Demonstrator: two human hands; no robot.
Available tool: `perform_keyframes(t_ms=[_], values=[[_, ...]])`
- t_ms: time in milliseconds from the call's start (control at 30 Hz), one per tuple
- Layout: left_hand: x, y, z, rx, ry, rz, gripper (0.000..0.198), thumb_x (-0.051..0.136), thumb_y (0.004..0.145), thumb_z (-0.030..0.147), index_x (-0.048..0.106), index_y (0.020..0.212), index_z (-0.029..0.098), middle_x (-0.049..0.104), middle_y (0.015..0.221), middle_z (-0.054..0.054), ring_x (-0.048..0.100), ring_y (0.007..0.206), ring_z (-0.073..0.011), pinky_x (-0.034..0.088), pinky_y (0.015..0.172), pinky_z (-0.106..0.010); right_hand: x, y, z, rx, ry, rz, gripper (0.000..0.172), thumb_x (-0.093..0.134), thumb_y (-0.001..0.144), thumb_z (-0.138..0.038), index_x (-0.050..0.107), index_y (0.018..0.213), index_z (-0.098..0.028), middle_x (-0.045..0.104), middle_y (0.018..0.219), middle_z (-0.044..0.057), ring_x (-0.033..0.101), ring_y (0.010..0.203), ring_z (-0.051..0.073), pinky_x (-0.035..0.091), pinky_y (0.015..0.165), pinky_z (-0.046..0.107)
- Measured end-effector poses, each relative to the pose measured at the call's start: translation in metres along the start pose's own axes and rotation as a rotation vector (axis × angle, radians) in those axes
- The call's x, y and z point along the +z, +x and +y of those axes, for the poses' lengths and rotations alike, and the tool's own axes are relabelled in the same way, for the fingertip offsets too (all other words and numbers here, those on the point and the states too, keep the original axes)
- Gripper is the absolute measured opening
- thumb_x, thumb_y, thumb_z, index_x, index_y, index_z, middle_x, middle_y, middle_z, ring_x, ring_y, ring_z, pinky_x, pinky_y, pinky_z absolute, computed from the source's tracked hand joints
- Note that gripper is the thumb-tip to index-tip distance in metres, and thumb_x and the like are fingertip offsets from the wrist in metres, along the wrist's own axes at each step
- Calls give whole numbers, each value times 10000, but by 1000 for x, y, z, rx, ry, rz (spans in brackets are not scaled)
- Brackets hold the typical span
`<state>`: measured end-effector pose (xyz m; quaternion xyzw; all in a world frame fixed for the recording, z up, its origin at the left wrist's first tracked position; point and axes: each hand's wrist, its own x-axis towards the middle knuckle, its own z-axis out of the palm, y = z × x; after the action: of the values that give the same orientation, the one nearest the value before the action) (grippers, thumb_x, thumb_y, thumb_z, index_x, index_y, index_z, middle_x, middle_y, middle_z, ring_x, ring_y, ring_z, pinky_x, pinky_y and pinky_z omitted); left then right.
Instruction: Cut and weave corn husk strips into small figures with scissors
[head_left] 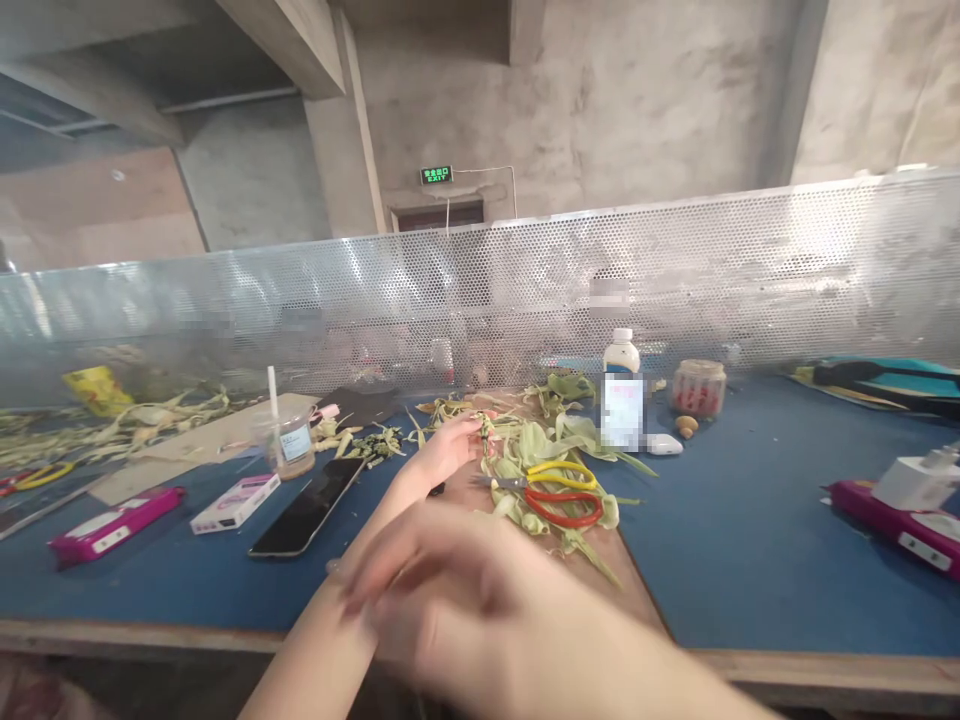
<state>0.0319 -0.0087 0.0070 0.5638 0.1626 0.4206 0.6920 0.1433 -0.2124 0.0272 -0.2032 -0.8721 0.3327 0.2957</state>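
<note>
My left hand (448, 450) reaches forward over the brown board, fingers bent around a small green and pink piece (486, 432) whose kind I cannot make out. My right hand (457, 585) is close to the camera and smeared by motion. Its curled fingers lie against my left forearm, and whether they hold anything is hidden. Just right of my left hand, wire cutters (559, 488) with one yellow and one red handle rest on pale green husk-like leaves (536, 445). The brown board (630, 570) lies beneath them.
Left are a phone (307, 508), a pink-white box (235, 503), a magenta power strip (116, 525) and a plastic cup with straw (291, 445). Right are a bottle (621, 355), a jar (699, 388), a white case (664, 444) and another power strip (900, 525). A perforated metal screen (525, 290) runs behind.
</note>
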Motion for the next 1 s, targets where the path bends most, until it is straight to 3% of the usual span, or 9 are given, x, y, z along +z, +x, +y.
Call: perform_keyframes(t_ms=[100,133,200,267,333,467,733,1000], values=[[-3,1,-1,31,6,19,272,590,741,181,625,1005,124,639,775,-49,597,678,-152,476,661,-270,-71,19,23,202,-592,159,239,421,836,-219,583,1009,-190,614,1012,47,562,890,154,430,768,268],[-4,2,-1,41,7,25,272,597,736,175,624,1002,124,639,787,-51,600,685,-152,481,666,-271,-92,20,37,294,-817,118,219,434,821,-220,599,953,-163,620,989,74,562,888,176,421,776,288],[-7,3,-2,52,8,39,263,609,724,162,624,983,123,640,811,-59,607,703,-152,490,678,-277,-123,16,69,387,-883,37,145,555,736,-228,632,802,-124,643,837,108,580,768,206,428,703,307],[-10,4,-3,56,11,51,235,613,720,160,626,952,120,645,831,-70,617,713,-155,498,685,-286,-139,6,101,449,-872,-56,199,666,636,-284,642,751,-124,645,770,100,580,673,203,429,613,287],[-11,4,-3,52,20,50,209,617,718,157,625,923,119,650,839,-82,625,722,-159,502,700,-297,-142,-7,125,510,-827,-126,297,640,662,-384,644,833,-141,641,812,90,584,691,197,426,606,272],[-9,3,-2,62,26,44,233,613,729,161,603,961,143,648,852,-73,627,735,-157,503,718,-311,-133,-21,149,440,-794,-74,423,592,680,-473,618,953,-151,603,983,107,574,844,216,424,699,268],[-4,0,1,133,29,74,272,650,708,152,568,964,198,640,840,-25,623,747,-139,496,730,-303,-123,-22,155,355,-1034,64,347,602,634,-406,591,872,-154,612,884,85,584,748,215,399,618,254],[-15,7,1,275,-69,268,368,703,662,188,584,1010,182,624,749,-3,622,744,-121,483,764,-268,-128,-22,161,427,-952,307,332,489,767,-374,513,996,-135,621,837,86,593,695,189,385,588,250]])
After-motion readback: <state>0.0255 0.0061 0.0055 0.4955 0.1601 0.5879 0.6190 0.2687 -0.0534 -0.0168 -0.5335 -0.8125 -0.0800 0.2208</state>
